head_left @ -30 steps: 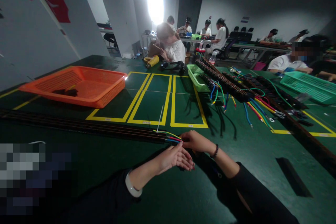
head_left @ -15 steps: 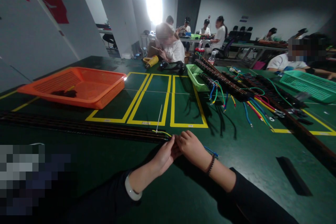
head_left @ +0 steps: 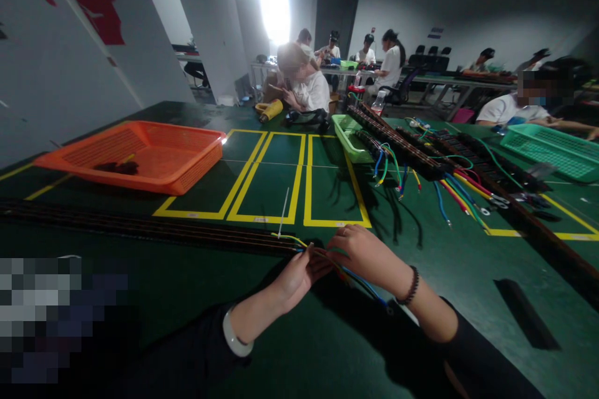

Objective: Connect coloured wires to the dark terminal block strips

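Observation:
A long dark harness (head_left: 154, 224) lies across the green table from the left edge to the centre. At its right end, my left hand (head_left: 297, 274) is closed round the coloured wires. Just to the right is my right hand (head_left: 362, 255), its fingers curled over the same wires; whether they grip them is hidden. Blue wires (head_left: 367, 287) with a ring terminal run out below my right hand. A yellow-green wire (head_left: 290, 237) shows left of my left hand, beside an upright white cable tie (head_left: 283, 213).
An orange basket (head_left: 154, 182) stands at the left. Harnesses with coloured wire ends (head_left: 397, 143) lie at the right by a light green basket (head_left: 344, 143). A black strip (head_left: 526, 313) lies at the front right. People sit across the table and beyond.
My right hand has moved right, away from my left hand, and more of the wires between and below the hands now shows. My left hand has stayed nearly in place.

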Demonstrator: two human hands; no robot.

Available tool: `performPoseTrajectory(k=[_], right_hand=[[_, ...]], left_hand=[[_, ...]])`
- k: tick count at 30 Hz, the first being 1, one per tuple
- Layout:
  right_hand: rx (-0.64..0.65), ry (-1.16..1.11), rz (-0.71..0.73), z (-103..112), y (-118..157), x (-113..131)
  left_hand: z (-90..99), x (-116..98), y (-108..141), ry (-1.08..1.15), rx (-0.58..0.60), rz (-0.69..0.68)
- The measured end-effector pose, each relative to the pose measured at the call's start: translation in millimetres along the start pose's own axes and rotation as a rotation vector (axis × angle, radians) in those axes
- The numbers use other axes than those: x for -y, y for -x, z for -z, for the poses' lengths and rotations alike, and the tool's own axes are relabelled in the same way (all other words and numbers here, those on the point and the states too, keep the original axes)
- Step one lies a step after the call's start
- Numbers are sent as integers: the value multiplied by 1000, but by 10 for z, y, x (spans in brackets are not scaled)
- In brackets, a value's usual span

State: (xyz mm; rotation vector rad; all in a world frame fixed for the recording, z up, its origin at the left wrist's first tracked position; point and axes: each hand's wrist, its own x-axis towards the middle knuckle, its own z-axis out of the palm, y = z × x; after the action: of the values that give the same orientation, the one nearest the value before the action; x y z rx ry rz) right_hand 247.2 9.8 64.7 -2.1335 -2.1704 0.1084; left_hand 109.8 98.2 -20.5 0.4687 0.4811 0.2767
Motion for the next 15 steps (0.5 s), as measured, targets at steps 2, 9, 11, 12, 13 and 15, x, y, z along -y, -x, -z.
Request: performPoseTrajectory(k=[2,9,11,12,13,15], right_hand=[[51,18,-48,3,15,21],[153,100,-127,-174,-18,147],[149,74,-148,-173,-26,160],[143,61,-164,-170,-30,162],[136,51,-181,-169,-36,162],[117,38,-221,-184,-55,149]], left_hand=[[-13,-2,16,-46,16,-4],[-52,-24,59,-88,0,-52],[-49,-37,52,-80,-27,-67],[-46,-43,44,-77,-43,-80],[-43,-49,33,-74,-62,-95],[-36,-57,9,-63,-94,-123]])
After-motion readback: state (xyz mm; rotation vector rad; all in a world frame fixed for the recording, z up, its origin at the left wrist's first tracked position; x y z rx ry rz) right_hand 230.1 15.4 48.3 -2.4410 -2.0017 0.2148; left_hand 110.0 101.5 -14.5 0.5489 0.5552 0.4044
